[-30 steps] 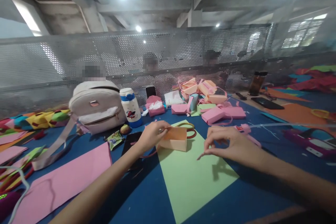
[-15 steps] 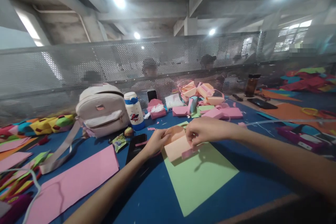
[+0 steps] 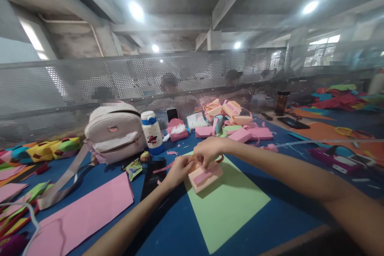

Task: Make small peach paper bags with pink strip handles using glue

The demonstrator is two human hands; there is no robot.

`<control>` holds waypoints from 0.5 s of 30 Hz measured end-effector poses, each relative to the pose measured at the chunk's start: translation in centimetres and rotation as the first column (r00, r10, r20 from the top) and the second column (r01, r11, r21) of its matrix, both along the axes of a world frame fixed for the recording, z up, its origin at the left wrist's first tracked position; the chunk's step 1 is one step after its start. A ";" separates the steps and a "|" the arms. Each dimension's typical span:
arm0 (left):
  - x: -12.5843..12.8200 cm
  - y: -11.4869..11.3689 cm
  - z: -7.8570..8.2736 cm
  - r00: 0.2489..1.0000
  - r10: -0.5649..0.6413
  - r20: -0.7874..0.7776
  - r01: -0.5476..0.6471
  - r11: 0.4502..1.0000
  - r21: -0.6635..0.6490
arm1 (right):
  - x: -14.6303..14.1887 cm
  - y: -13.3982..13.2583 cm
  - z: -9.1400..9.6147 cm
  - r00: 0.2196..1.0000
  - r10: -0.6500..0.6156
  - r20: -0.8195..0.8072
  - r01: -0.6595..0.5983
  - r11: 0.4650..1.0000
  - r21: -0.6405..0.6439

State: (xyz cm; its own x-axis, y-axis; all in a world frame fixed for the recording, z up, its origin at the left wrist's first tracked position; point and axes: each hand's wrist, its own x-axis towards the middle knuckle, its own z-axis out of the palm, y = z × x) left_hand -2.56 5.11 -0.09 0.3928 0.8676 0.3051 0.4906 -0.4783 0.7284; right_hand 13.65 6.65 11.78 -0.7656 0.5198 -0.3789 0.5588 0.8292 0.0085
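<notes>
A small peach paper box [image 3: 196, 186] sits over a light green sheet [image 3: 234, 204], with a pink paper strip [image 3: 202, 177] lying across its face. My left hand [image 3: 179, 171] grips the box's left edge between thumb and fingers. From above, my right hand [image 3: 209, 152] is closed, its fingers pressed down on the box where the pink strip runs. Part of the box is hidden under the right hand. Behind the right wrist, a reddish handle loop [image 3: 220, 159] shows on the green sheet.
Left of the green sheet lie a pink sheet [image 3: 87, 212], a dark flat object [image 3: 152, 180] and a snack packet [image 3: 133, 169]. Behind stand a backpack [image 3: 115, 134], a bottle [image 3: 152, 134] and a pile of folded paper pieces [image 3: 229, 112]. A purple device [image 3: 333, 163] lies at right.
My right hand has moved left onto the box. The pink strip, earlier hanging at the box's lower edge, now lies flat across it. The view has tilted up slightly.
</notes>
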 end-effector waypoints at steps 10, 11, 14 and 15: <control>0.1 0.2 -0.5 1.000 0.020 0.020 -0.019 1.000 -0.018 | -0.4 -0.6 -0.2 0.999 0.005 0.038 -0.007 0.999 0.049; 0.1 0.2 -0.5 1.000 0.022 0.022 -0.022 1.000 -0.017 | -0.4 -0.8 -0.1 0.999 0.004 0.037 -0.006 0.999 0.054; 0.0 0.1 -0.4 0.999 0.027 0.026 -0.026 1.000 -0.012 | -0.4 -1.1 -0.1 0.999 -0.002 0.034 0.000 0.998 0.067; 0.0 0.1 -0.4 0.999 0.028 0.028 -0.027 1.000 -0.010 | -0.4 -1.1 -0.1 1.000 -0.004 0.031 0.002 0.998 0.070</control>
State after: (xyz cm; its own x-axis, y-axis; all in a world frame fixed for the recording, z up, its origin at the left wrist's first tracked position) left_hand -2.52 5.22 -0.51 0.3601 0.8809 0.3070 0.4828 -0.4576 0.7467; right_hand 13.30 5.53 11.71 -0.7525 0.5479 -0.3655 0.5597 0.8245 0.0838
